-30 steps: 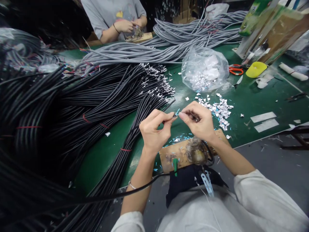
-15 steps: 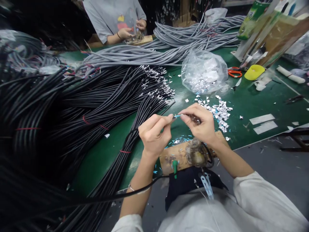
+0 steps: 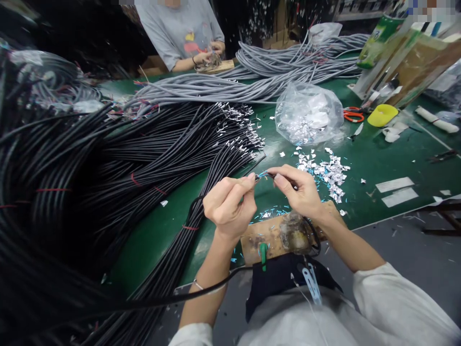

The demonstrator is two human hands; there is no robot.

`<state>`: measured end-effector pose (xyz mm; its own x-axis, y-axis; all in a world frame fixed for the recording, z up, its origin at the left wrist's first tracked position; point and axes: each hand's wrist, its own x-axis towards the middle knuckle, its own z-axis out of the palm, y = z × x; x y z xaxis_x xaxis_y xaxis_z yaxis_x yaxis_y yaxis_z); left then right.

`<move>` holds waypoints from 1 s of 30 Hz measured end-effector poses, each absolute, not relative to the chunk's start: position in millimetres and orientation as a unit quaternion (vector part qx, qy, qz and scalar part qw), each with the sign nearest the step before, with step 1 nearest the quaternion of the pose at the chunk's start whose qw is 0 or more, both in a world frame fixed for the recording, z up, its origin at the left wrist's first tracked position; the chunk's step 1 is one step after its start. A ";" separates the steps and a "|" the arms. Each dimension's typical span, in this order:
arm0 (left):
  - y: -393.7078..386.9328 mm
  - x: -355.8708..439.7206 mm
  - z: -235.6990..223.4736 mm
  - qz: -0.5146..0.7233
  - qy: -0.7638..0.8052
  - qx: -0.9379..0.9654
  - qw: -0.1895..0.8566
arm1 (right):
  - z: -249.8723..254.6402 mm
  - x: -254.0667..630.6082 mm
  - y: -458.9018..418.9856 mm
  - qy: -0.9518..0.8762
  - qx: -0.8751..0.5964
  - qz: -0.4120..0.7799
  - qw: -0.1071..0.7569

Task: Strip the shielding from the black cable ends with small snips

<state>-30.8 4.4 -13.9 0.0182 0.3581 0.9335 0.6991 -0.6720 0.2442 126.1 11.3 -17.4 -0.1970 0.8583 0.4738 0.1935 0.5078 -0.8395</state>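
Observation:
My left hand is closed in a pinch on the end of a black cable, just left of the middle of the view. Thin blue wires stick out of this end, towards my right hand. The right hand is closed too, with a small dark tool lying mostly hidden among its fingers. The tool's front end touches or nearly touches the blue wires; I cannot tell which. Below the hands, a wooden board carries a dirty, rounded metal device and a green lever.
Bundles of black cables with stripped ends cover the left side. Grey cables lie behind. To the right are a clear bag, foil scraps, orange-handled scissors and a yellow piece. A co-worker works opposite.
The dark tool in my right hand has come up to the blue wires, where earlier the fingertips were. The left hand keeps its pinch. The view has shifted slightly.

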 end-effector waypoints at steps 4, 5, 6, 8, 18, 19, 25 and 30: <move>4.3 -30.1 -14.3 -0.582 -0.381 -0.703 0.150 | -16.9 125.7 11.1 -0.703 -0.370 0.322 0.515; 4.3 -30.1 -14.5 -0.579 -0.381 -0.704 0.153 | -16.8 125.6 11.0 -0.703 -0.371 0.321 0.515; 4.4 -30.1 -14.8 -0.577 -0.382 -0.705 0.157 | -16.7 125.6 11.0 -0.703 -0.372 0.321 0.514; 4.5 -30.3 -15.5 -0.571 -0.384 -0.707 0.164 | -16.6 125.5 10.8 -0.705 -0.373 0.318 0.513; 4.1 -28.7 -16.7 -0.567 -0.392 -0.705 0.168 | -20.3 124.8 10.4 -0.695 -0.383 0.319 0.518; 3.8 -28.6 -16.8 -0.565 -0.394 -0.705 0.168 | -20.6 124.6 10.5 -0.694 -0.381 0.320 0.521; 2.5 -28.7 -18.2 -0.549 -0.401 -0.709 0.187 | -20.5 122.8 11.2 -0.669 -0.378 0.370 0.522; 2.5 -28.4 -19.3 -0.548 -0.401 -0.706 0.201 | -20.1 122.2 11.1 -0.662 -0.380 0.386 0.518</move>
